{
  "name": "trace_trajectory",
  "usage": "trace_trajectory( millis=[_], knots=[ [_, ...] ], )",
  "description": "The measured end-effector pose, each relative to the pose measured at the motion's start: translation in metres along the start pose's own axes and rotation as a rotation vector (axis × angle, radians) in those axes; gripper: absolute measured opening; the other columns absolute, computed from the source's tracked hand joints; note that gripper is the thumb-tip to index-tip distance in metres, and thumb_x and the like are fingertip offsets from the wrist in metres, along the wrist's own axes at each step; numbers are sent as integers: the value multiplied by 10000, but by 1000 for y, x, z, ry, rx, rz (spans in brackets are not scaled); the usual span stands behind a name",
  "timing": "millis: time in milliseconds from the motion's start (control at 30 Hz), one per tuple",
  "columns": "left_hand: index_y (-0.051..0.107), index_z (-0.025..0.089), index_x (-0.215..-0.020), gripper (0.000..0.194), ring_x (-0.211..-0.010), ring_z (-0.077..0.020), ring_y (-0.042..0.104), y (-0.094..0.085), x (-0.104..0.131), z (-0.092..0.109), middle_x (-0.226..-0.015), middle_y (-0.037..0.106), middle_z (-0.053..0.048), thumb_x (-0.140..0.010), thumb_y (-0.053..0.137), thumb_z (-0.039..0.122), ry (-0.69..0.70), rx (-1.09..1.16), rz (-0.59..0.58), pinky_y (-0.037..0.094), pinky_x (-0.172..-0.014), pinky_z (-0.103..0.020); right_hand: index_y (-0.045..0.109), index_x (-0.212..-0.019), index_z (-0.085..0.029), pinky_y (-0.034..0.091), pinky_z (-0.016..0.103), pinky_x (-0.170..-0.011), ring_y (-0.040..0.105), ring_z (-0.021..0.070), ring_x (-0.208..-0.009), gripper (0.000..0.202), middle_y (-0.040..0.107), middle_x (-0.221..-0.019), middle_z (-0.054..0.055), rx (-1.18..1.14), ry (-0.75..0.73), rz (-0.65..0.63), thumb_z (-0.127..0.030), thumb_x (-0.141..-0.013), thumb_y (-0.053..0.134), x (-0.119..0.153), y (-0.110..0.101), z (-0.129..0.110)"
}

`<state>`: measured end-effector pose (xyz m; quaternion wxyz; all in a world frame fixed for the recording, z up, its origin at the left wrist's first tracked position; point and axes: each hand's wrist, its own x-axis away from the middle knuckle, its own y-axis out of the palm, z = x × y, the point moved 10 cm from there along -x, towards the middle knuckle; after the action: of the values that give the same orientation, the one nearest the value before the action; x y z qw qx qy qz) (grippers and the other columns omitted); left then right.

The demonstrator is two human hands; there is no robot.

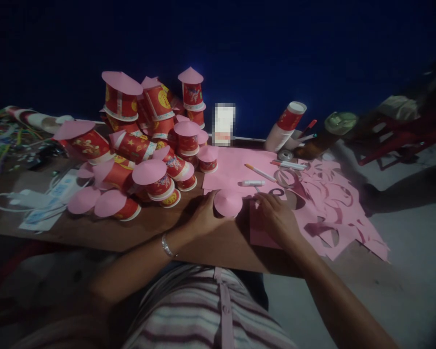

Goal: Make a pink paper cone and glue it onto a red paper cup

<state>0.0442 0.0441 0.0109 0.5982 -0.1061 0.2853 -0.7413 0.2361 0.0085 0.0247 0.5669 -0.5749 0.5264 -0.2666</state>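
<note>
A pink paper cone (228, 202) sits at the middle of the table's near side, and whatever is under it is mostly hidden. My left hand (205, 213) is wrapped round its left side. To the right, my right hand (274, 215) has its fingers bent together over the edge of a pink sheet (259, 228), by a thin light stick-like item (257, 190); what the fingers grip is too small to tell. Just beyond lie a white glue stick or marker (253, 183) and an orange-capped pen (260, 172).
Red paper cups with pink cone tops (149, 177) are piled at the left. Pink paper scraps (334, 194) spread at the right. Stacked cups (286, 123), a jar (339, 123) and a blurred-out upright item (224, 124) stand along the back. A power strip (27, 198) lies far left.
</note>
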Motion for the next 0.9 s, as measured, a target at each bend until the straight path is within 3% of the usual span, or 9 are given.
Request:
trace_trajectory(
  millis=[200,333,500,733,833,900],
  knots=[
    [559,195,-1236,723,-1157,-304,650,1,-7,1,-1242,677,-114,-626,919,341,-21,107,2,519,-1004,-467,542,-1348,-237,553,475,-950,637,306,-1155,574,661,-1299,118,-468,87,-59,-325,-823,754,-15,9,-21],
    [540,182,-1239,727,-1176,-302,642,1,-10,0,-1253,668,-122,-635,916,331,-63,209,-17,514,-1024,-470,611,-1187,-204,556,432,-878,672,285,-1029,409,706,-1152,114,-624,156,-83,-426,-862,720,-28,19,-30],
    [480,204,-1324,801,-1201,-286,642,-6,-6,-9,-1323,643,-138,-665,902,372,-101,302,-16,518,-1043,-465,592,-1215,-190,535,465,-937,671,308,-1087,458,705,-1205,135,-717,190,-44,-421,-840,718,-38,21,-25],
    [514,214,-1200,430,-1055,-199,670,-30,2,-18,-1171,665,-80,-825,719,254,8,138,100,557,-948,-394,579,-1160,-187,563,473,-845,681,297,-973,473,705,-1128,142,-620,297,118,-417,-780,741,-76,15,27],
    [560,212,-1083,280,-917,-164,672,-27,3,-14,-1009,683,-32,-830,679,217,38,147,63,561,-835,-320,558,-1173,-179,573,450,-777,676,293,-946,504,695,-1122,150,-585,335,114,-388,-754,744,-90,23,39],
    [590,208,-971,146,-797,-143,651,-23,5,-9,-887,679,-5,-843,660,217,51,134,9,534,-737,-274,553,-1185,-172,570,440,-758,670,293,-939,519,688,-1121,154,-552,326,82,-380,-751,748,-93,29,33]
  ],
)
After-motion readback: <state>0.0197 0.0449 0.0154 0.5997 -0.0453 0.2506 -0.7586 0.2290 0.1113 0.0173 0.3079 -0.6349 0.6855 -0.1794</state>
